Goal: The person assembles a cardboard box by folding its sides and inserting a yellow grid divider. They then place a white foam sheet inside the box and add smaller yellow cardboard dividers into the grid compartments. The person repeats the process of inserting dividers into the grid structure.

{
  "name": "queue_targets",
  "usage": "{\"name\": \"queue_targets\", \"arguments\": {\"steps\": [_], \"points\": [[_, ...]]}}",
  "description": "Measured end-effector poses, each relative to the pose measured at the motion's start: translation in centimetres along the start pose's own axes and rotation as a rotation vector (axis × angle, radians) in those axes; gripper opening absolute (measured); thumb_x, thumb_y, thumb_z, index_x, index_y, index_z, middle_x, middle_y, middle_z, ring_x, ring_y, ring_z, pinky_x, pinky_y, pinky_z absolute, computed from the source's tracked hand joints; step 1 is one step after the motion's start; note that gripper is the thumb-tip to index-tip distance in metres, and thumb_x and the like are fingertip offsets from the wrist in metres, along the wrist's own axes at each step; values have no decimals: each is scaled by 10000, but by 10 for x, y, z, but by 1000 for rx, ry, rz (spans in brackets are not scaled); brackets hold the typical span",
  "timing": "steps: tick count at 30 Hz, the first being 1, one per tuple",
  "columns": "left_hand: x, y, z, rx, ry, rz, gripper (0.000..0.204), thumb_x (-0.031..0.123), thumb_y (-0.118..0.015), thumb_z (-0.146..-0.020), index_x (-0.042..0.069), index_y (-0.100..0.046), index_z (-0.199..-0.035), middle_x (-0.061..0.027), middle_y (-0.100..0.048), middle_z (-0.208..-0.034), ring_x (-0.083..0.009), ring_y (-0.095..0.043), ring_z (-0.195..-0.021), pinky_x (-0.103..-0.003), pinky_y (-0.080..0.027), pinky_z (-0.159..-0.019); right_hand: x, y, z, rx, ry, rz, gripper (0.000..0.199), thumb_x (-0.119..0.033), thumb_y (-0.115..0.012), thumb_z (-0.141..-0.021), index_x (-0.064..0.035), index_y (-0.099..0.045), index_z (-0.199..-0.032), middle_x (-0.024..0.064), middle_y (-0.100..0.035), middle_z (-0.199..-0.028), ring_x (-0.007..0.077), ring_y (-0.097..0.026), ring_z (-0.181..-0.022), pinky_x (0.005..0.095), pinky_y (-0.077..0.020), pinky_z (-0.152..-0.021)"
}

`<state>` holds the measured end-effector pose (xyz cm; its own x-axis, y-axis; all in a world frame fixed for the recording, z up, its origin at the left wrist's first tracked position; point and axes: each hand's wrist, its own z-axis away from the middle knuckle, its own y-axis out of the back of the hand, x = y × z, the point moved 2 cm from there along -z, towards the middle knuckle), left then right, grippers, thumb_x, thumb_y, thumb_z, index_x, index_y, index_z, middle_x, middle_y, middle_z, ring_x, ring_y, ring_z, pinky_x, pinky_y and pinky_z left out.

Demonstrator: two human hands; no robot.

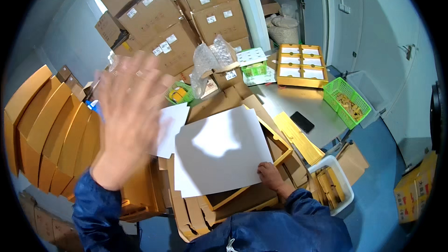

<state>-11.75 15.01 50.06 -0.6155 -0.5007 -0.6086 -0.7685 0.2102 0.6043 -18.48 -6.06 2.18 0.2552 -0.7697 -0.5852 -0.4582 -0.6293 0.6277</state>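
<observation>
Raised on the left, close to the camera, is my left hand (133,107), smeared by motion but with its fingers stretched out and nothing seen in them. My right hand (270,175) holds the right edge of a large white sheet (219,172), its fingers curled at the border. This sheet, seemingly more than one layer, lies over a yellow frame-like box (280,142) on brown cardboard (186,210). Another white sheet (171,133) lies to its left, partly behind my left hand.
Nested yellow box parts (51,130) stand at left. On the metal table are a phone (302,122), yellow strips (298,137), a green basket (347,102) and a yellow divided tray (302,83). A white bin (345,182) sits right. Cartons (154,23) are stacked behind.
</observation>
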Motion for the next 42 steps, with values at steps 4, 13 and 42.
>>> {"name": "queue_targets", "arguments": {"steps": [4, 13, 42], "points": [[91, 0, -29, 82, -385, 193, 496, 296, -685, -753, 244, -569, -1233, -17, -434, -1418, -244, -277, -1381, -576, -120, -1120, -26, -17, -9, 20, 27, -76, 134, -24, -589, -711, -46, -573, -843, 128, -579, -989, 341, -532, -898, 418, -444, -793], [46, -142, 82, -551, 199, 1057, 482, 149, -599, -868, 72, -448, -1319, -175, -419, -1377, -334, -349, -1313, -446, -272, -1088, 1, 2, -17, -61, -27, 14, 341, -28, -617, -723, -27, -561, -1060, 223, -523, -1159, 381, -505, -1062, 437, -426, -912], [79, -223, 280, 0, 1404, 1704, 679, 265, -646, -875, -30, -304, -1381, -188, -463, -1303, -258, -443, -1211, -354, -387, -997, 12, 121, -78, -89, -655, -752, 629, -385, -651, -825, 39, -435, -1236, 123, -526, -1137, 203, -500, -1037, 345, -404, -904]]}}
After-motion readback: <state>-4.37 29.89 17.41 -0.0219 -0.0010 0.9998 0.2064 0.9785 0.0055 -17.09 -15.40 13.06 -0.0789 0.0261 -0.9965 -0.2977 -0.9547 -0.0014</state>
